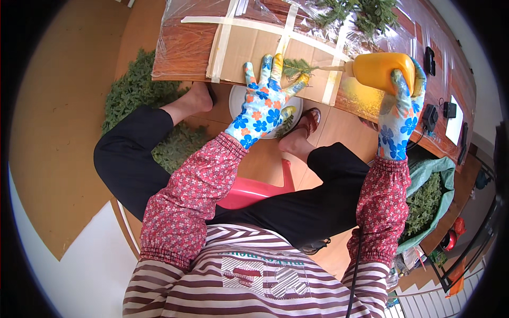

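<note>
My left hand (263,103), in a blue-and-orange floral glove with yellow-stained fingertips, lies on a cardboard sheet (238,50) with its fingers spread. A small green sprig (298,67) lies on the cardboard between two of those fingers. My right hand (401,108), in a matching glove, grips a yellow squeeze bottle (377,70) tipped on its side. The bottle's long thin nozzle (334,68) points left and reaches the stem end of the sprig. Whether anything comes out of the tip is too small to tell.
Plastic film and pale tape cover the wooden table (183,50). More green sprigs (366,16) lie at its far side. Below the edge stand a white basin (237,100) and a red stool (254,191). Greenery piles (132,87) are left; a green sack (448,180) is right.
</note>
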The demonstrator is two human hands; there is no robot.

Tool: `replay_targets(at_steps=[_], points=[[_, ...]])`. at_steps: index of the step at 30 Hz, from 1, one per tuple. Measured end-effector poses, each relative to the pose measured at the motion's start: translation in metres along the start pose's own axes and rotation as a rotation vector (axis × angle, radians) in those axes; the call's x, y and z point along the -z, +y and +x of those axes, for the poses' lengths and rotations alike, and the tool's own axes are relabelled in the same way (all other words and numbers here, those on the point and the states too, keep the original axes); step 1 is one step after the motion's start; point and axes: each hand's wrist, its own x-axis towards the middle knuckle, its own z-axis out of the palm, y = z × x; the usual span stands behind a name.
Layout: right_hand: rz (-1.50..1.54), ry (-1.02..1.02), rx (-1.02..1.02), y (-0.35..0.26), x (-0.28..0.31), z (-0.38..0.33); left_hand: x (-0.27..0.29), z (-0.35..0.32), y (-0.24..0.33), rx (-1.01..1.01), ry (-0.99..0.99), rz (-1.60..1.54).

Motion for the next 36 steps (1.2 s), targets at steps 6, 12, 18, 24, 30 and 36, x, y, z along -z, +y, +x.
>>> replay_targets(at_steps=[6, 12, 18, 24, 30, 36], points=[[0.149, 0.051, 0.007, 0.011, 0.005, 0.0, -0.003, -0.009, -0.009, 0.002, 0.085, 0.038], [-0.651, -0.071, 0.619, 0.032, 0.05, 0.01, 0.007, 0.015, -0.023, -0.063, 0.426, -0.008], [-0.147, 0.069, 0.241, 0.016, 0.035, -0.002, 0.012, 0.014, -0.037, -0.192, 0.463, 0.014], [0.266, 0.156, 0.059, 0.004, 0.034, -0.004, -0.047, -0.071, -0.049, -0.217, 0.414, -0.065], [0.318, 0.177, 0.019, 0.002, 0.039, -0.006, -0.076, -0.072, -0.042, -0.13, 0.188, -0.069], [0.324, 0.193, 0.022, 0.0, 0.036, 0.001, 0.005, 0.034, -0.032, -0.104, 0.592, -0.218]])
